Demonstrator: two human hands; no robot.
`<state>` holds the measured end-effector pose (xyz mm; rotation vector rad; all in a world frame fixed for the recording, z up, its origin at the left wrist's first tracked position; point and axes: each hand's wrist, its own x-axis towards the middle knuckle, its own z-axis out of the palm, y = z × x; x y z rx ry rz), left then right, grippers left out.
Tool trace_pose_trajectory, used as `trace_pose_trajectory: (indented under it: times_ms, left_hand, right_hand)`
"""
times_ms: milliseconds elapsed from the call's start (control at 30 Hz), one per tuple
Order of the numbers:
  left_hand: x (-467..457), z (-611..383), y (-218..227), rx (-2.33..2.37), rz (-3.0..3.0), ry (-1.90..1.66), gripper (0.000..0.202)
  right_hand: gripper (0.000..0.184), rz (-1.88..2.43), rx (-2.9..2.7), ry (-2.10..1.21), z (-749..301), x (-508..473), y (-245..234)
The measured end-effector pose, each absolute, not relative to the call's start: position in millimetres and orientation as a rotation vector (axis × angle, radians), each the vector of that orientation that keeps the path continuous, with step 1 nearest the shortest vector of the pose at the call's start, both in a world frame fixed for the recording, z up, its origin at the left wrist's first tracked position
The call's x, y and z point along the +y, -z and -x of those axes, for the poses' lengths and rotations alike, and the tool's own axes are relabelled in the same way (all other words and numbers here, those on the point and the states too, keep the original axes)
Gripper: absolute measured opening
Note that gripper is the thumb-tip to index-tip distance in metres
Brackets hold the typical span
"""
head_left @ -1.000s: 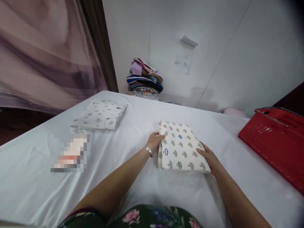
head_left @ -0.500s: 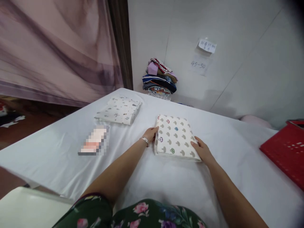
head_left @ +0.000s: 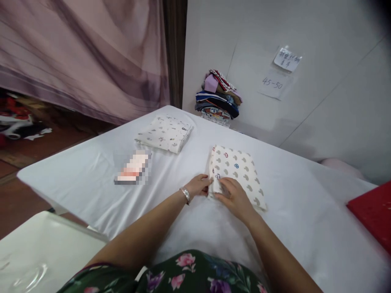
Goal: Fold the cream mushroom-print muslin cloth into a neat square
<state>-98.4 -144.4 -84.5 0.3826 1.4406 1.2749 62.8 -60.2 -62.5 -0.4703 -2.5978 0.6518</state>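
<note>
A folded white cloth [head_left: 244,175] with grey mushroom prints and a few coloured ones lies flat on the white-covered table [head_left: 305,211]. My left hand [head_left: 198,185], with a silver bracelet at the wrist, pinches the cloth's left edge; some of its fingertips are hidden. Across from it, my right hand [head_left: 233,196] grips the near left corner between thumb and fingers, lifting the top layer slightly. Farther back on the left rests a second folded white cloth [head_left: 166,133] with small scattered prints, touched by neither hand.
A phone [head_left: 132,169] with a blurred-out screen lies left of my hands. Stacked folded fabrics [head_left: 218,99] stand by the wall behind the table. At the right edge is a red object [head_left: 374,213]. A white stool or chair seat [head_left: 51,248] sits at lower left.
My right hand has moved left from the cloth's right edge to its near left corner. My left hand has slid nearer along the left edge. The camera view has shifted.
</note>
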Motion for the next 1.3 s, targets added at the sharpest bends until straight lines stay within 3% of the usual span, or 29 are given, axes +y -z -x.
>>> trace_pose_trajectory:
  times_ms: [67, 267, 533, 900, 1033, 1233, 1300]
  left_hand:
    - [-145, 98, 91, 1.474, -0.413, -1.299, 0.052]
    - [-141, 98, 106, 1.576, -0.600, -1.292, 0.038]
    - [-151, 100, 91, 2.041, -0.997, -1.123, 0.028]
    - [-153, 100, 89, 2.118, -1.046, -0.946, 0.032]
    - [-151, 103, 90, 1.908, -0.994, -0.927, 0.034]
    - [-149, 99, 84, 1.491, -0.734, -1.102, 0.034]
    - [-150, 99, 82, 1.420, -0.719, -1.135, 0.035]
  right_hand:
    - [0.043, 0.476, -2.602, -0.627, -56, -64, 68]
    - [0.018, 0.577, -2.357, -0.854, -55, -64, 83]
    - [0.029, 0.922, -1.930, -1.201, -58, -70, 83]
    - [0.021, 0.697, -1.999, -1.075, -57, -81, 85]
    - [0.021, 0.599, -2.150, -0.918, -59, -77, 92]
    - [0.045, 0.455, -2.387, -0.655, -59, -77, 100]
    - [0.042, 0.512, -2.346, -0.710, -59, -77, 99]
